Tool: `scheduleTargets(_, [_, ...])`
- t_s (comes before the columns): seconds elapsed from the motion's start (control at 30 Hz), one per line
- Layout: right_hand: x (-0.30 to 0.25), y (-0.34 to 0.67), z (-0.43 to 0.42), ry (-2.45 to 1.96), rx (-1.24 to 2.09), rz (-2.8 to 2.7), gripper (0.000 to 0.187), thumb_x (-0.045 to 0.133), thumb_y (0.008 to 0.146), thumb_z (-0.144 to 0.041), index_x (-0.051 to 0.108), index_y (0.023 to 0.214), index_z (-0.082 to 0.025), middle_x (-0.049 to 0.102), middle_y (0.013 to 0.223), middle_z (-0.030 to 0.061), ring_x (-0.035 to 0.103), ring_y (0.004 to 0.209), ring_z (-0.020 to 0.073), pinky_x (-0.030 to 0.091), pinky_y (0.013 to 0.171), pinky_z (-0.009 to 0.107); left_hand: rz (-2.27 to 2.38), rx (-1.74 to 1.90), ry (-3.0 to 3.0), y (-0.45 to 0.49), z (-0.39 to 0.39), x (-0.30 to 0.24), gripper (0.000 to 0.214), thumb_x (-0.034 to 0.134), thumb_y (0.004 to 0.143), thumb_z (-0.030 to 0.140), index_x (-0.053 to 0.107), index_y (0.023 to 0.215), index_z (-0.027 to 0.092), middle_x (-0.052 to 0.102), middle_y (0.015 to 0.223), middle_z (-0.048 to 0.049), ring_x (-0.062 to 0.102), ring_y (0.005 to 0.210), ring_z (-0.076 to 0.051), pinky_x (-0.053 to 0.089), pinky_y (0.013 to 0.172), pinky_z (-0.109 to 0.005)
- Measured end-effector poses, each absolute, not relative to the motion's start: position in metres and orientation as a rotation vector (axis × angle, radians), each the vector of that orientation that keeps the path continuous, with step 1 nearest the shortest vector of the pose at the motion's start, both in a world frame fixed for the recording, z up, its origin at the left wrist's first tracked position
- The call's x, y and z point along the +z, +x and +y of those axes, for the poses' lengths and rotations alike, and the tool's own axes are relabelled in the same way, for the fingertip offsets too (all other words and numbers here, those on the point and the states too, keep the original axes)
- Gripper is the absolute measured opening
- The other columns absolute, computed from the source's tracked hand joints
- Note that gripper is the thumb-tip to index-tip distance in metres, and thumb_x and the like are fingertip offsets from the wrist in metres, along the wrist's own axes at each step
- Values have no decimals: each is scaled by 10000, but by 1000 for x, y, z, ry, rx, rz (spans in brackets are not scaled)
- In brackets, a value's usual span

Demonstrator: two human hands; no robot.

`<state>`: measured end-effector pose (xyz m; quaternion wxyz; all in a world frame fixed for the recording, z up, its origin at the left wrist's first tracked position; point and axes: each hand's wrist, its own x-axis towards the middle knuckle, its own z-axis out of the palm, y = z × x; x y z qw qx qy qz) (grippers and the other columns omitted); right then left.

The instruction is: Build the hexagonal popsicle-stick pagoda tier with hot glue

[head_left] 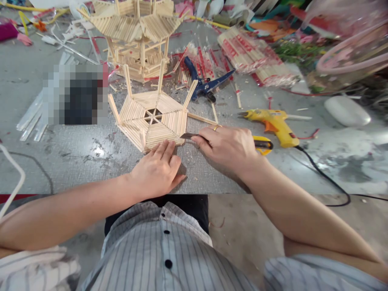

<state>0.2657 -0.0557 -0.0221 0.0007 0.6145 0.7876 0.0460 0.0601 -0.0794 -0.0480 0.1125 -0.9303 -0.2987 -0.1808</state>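
Note:
A six-sided panel of thin wooden sticks [172, 117] lies on the grey table, with a spoked hole in its middle and short stick posts standing up at its corners. My left hand [159, 167] rests its outstretched fingers on the panel's near edge, thumb spread to the side. My right hand [227, 147] is closed around a yellow utility knife [263, 143]. The knife's dark blade points left and meets the panel's near right corner. One loose-ended stick [202, 118] sticks out from the panel's right side.
Behind the panel stands a tiered stick pavilion [139, 44]. Blue cutting pliers [209, 83] and wrapped stick bundles [242, 50] lie behind right. A yellow glue gun [273, 123] with a black cord is at right, near a white mouse-shaped object [347, 111]. Clear glue sticks [33, 115] lie left.

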Motion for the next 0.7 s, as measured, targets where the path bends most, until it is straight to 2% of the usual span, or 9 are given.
scheduleTargets(0.3, [-19, 263, -50, 1868, 142, 2435, 434, 365, 959, -441, 718, 955, -189, 725, 826, 94, 617, 691, 197, 229, 545, 288, -888, -511, -2741, 62, -79, -48, 337, 588, 851, 337, 630, 934, 13, 637, 1167, -322, 630, 1119, -396, 574, 869, -443])
scheduleTargets(0.7, [-5, 252, -52, 1891, -50, 2294, 413, 349, 969, -437, 687, 1005, -203, 729, 917, 114, 657, 773, 234, 310, 568, 295, -900, -496, -2732, 63, -80, -47, 334, 600, 832, 327, 639, 924, 8, 639, 1168, -317, 628, 1117, -407, 576, 858, -448])
